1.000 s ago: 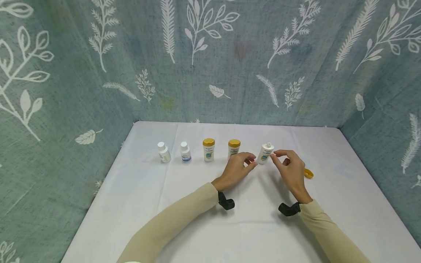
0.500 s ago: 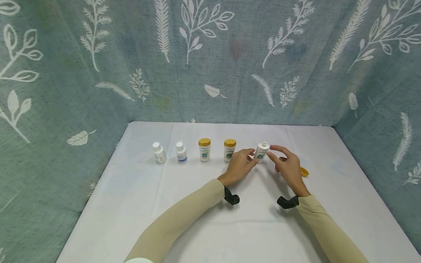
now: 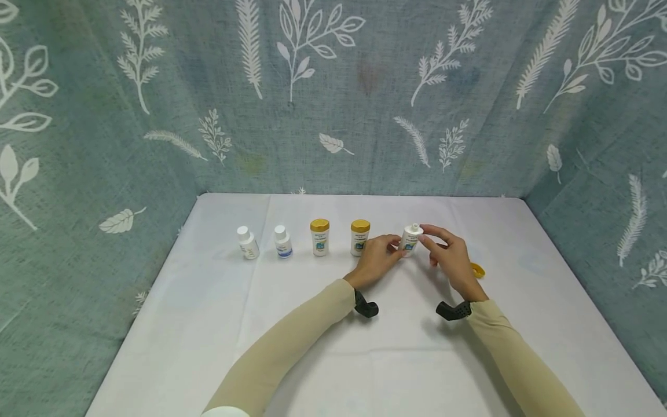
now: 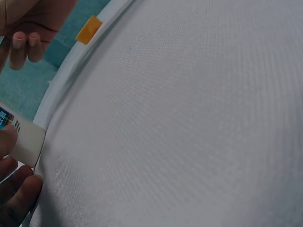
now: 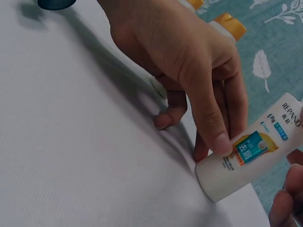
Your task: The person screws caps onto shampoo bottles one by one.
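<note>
A white bottle [image 3: 410, 238] with a blue and yellow label stands at the right end of a row, its narrow nozzle bare at the top. My left hand [image 3: 376, 259] pinches it low down, the thumb over the label in the right wrist view, where the bottle [image 5: 258, 149] shows large. At the bottle's upper right side my right hand [image 3: 452, 260] holds its shoulder between thumb and index finger; the other fingers curl loosely. The left wrist view catches only the bottle's lower end [image 4: 29, 142]. A yellow cap [image 3: 477, 270] lies on the table beside my right hand.
Two white bottles with yellow caps stand left of my hand, one nearer [image 3: 359, 237] and one farther [image 3: 320, 237]. Beyond them are two small white-capped bottles, one blue-banded [image 3: 283, 242] and one plainer [image 3: 248, 243]. A patterned cloth [image 3: 333, 116] hangs behind the white table [image 3: 208, 336].
My left hand has closed in on the bottle's lower part and now pinches it. My right fingers have shifted up to its shoulder. The whole head view has drifted slightly.
</note>
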Demonstrator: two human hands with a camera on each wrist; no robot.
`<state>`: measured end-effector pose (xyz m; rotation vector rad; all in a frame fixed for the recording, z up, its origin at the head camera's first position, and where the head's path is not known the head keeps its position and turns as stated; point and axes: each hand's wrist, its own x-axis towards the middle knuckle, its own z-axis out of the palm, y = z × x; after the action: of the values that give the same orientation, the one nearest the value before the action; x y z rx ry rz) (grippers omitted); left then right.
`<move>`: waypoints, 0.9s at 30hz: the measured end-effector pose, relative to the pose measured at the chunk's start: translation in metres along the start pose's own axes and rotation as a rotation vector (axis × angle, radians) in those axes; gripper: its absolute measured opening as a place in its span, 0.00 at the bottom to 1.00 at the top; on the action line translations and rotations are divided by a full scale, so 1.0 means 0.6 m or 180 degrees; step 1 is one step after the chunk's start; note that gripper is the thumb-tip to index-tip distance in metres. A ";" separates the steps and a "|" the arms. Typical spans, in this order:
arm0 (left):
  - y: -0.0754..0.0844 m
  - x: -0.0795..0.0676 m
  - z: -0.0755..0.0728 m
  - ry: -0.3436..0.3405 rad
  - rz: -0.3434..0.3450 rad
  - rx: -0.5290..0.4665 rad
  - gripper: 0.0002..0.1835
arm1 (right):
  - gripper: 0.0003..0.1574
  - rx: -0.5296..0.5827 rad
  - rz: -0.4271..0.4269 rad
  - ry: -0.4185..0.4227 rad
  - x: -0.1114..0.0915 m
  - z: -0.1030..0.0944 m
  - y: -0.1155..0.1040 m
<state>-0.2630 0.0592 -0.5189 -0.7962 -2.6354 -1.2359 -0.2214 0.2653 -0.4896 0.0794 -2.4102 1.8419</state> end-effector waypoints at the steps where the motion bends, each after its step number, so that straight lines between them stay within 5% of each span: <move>1: -0.001 0.001 0.000 0.0004 0.0016 0.0005 0.19 | 0.31 0.0005 0.0018 -0.0015 0.001 0.001 -0.001; 17: -0.009 -0.002 0.001 0.0026 -0.0003 -0.0171 0.20 | 0.30 -0.0058 0.0064 -0.0030 0.007 0.015 -0.004; 27: -0.013 -0.021 -0.021 -0.0228 0.0146 -0.0176 0.17 | 0.25 -0.0084 0.0045 -0.0129 -0.014 0.018 -0.017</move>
<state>-0.2577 0.0404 -0.5196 -0.9215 -2.6328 -1.2974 -0.2124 0.2518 -0.4838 0.0988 -2.4678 1.8314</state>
